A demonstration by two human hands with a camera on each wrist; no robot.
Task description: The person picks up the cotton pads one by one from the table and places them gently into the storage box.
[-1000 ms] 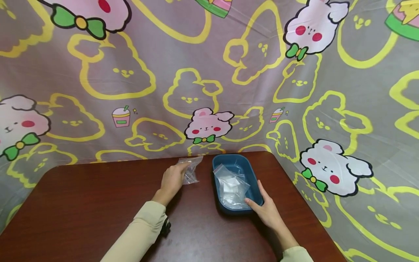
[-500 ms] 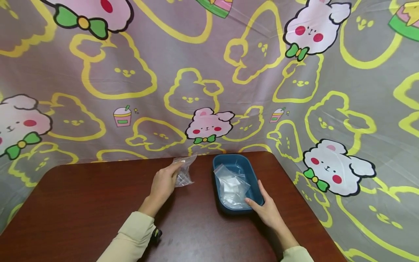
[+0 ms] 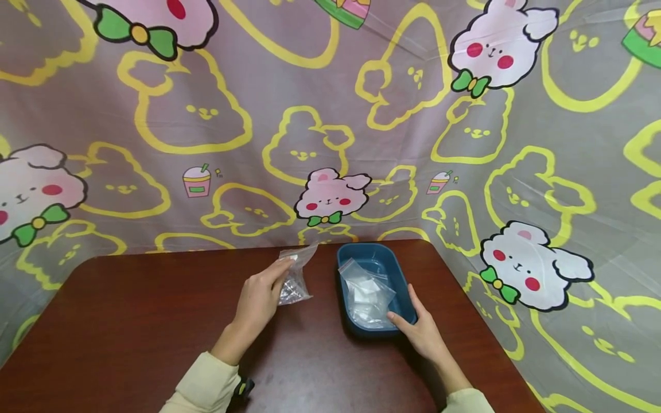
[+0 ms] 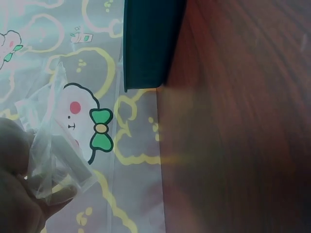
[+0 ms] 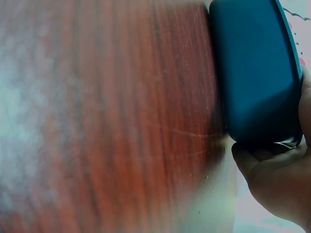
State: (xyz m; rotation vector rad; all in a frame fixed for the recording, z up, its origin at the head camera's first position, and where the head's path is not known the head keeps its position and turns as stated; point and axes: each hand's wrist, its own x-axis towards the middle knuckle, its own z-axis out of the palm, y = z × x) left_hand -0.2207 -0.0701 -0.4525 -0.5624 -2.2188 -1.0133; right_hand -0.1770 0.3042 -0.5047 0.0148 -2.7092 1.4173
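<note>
In the head view my left hand (image 3: 258,298) pinches a clear plastic zip bag (image 3: 298,284) between thumb and fingers, left of a blue tray (image 3: 396,274). The bag (image 4: 46,162) shows a pale strip (image 4: 73,158) inside it in the left wrist view. My right hand (image 3: 426,332) grips the tray's near right corner, thumb over the rim and fingers along the outer side. Inside the tray lie clear zip bags (image 3: 368,298) with white contents, partly overlapping. From the right wrist, the tray's outer wall (image 5: 257,73) shows beside the right hand (image 5: 279,182).
Everything stands on a dark brown wooden table (image 3: 150,321). A patterned cloth (image 3: 242,132) hangs behind the table and along its right side. The tray sits near the back right corner. A dark device (image 3: 242,387) is strapped at the left wrist.
My left hand has drawn back slightly left and toward me with the zip bag, which now shows more of itself past the fingers. The right hand and tray have stayed put.
</note>
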